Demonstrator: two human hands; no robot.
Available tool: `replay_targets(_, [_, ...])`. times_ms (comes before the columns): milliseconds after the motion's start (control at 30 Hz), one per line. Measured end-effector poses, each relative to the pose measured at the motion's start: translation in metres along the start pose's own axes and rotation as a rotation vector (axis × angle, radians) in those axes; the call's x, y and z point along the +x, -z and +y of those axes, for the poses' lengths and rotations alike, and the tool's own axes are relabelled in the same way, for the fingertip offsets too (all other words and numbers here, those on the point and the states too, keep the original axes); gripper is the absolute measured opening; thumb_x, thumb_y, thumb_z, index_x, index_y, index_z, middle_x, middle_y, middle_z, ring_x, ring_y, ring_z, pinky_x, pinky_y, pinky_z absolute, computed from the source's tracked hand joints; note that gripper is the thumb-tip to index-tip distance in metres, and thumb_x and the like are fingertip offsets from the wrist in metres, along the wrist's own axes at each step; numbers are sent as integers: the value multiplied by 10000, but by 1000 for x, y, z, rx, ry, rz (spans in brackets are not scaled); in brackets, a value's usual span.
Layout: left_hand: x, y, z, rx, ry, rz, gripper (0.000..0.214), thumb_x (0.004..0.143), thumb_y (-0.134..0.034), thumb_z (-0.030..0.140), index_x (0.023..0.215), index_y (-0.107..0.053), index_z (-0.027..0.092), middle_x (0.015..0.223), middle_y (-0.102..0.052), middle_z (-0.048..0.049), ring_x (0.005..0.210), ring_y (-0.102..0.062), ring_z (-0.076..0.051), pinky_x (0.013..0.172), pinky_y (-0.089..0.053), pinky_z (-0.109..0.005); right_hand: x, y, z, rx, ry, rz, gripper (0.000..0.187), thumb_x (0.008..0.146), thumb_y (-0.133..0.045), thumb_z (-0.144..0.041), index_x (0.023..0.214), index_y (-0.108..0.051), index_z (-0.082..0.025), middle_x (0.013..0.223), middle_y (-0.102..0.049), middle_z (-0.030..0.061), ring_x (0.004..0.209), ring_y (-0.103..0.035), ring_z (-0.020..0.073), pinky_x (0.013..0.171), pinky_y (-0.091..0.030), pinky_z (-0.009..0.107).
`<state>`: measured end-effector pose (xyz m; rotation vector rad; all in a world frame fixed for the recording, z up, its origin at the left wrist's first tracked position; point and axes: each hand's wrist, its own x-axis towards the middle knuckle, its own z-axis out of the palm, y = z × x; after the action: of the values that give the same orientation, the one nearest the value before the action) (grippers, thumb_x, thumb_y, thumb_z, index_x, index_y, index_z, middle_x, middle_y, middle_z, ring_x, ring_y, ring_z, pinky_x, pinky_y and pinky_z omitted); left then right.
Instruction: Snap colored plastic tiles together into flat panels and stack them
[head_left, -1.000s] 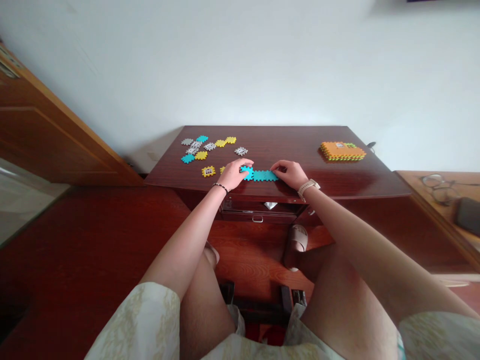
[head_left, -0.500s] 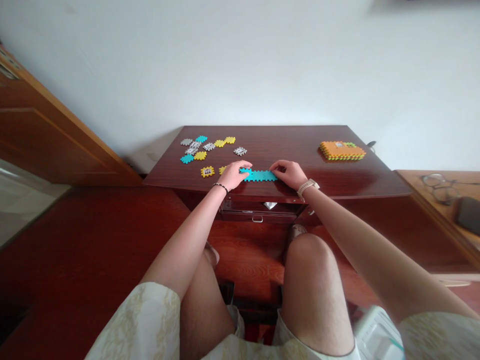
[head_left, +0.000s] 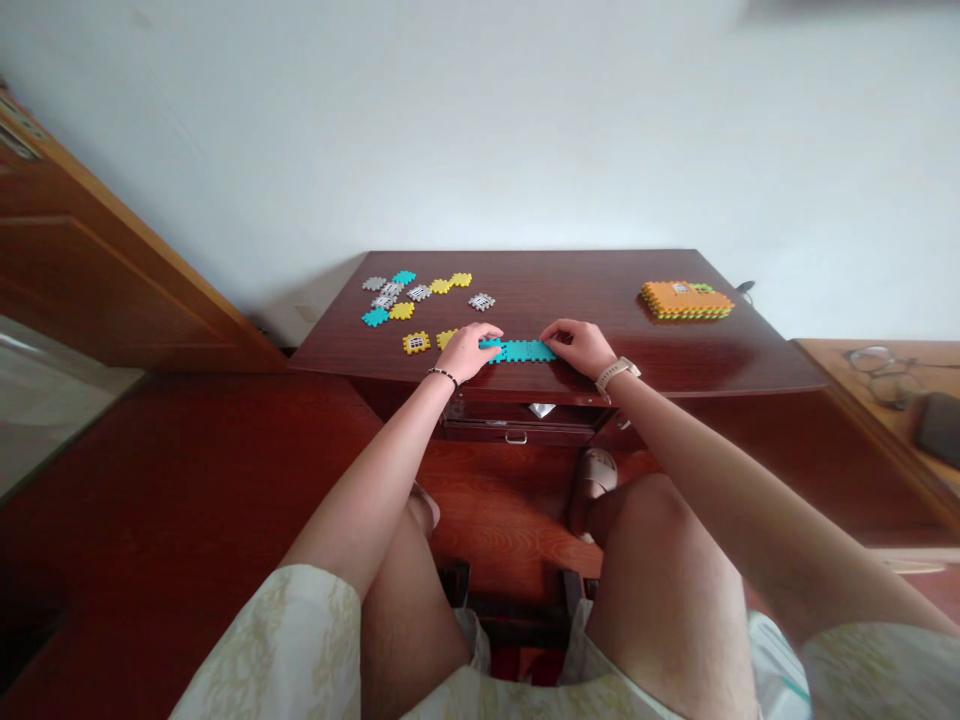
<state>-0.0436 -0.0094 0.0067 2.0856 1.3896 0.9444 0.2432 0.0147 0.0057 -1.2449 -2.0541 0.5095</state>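
A short row of joined teal puzzle tiles (head_left: pixel 521 351) lies near the front edge of a dark wooden table (head_left: pixel 570 290). My left hand (head_left: pixel 466 350) pinches the row's left end with curled fingers. My right hand (head_left: pixel 578 346), a watch on its wrist, grips the right end the same way. A yellow tile (head_left: pixel 446 338) peeks out just left of my left hand.
Loose grey, teal and yellow tiles (head_left: pixel 409 296) are scattered at the table's back left. An orange and green tile stack (head_left: pixel 684 300) sits at the back right. A slightly open drawer (head_left: pixel 517 420) is under the table edge. Glasses (head_left: pixel 877 370) rest on a side surface to the right.
The teal tile at the left end has been pressed down flat into the row. My right knee rose and then dropped again. Both hands stay at the row's ends.
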Motion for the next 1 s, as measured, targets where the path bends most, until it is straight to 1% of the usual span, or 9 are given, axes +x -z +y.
replay_targets(367, [0,-1,-2,-13,-15,4,280,913,-795,111,1173,-810,213,1263,-832,-94,1191,-784,-241,1127,-601,-413,-1,0,-1,-4,1,1,163,891,-711,-258,953,-860,-234,933,-838,41,807,-706,218,866,-559,356])
replay_targets(600, [1,-6,-4,-54,12,9,340,893,-776,67,1205,-795,199,1288,-829,-114,1213,-788,-240,1148,-598,-428,-1,0,0,0,1,4,165,892,-708,-262,952,-860,-236,928,-837,39,810,-708,221,853,-556,356])
replay_targets(733, [2,-7,-4,-57,22,13,348,883,-777,60,1197,-797,208,1281,-832,-105,1217,-786,-243,1153,-598,-442,-1,0,0,3,3,4,161,891,-710,-261,954,-856,-235,920,-837,37,800,-704,219,852,-559,355])
replay_targets(1000, [5,-8,-5,-85,65,9,371,868,-776,45,1212,-793,186,1272,-827,-122,1206,-783,-242,1144,-600,-429,-1,-1,0,-6,18,4,161,894,-709,-268,951,-855,-232,929,-837,40,809,-707,218,852,-553,350])
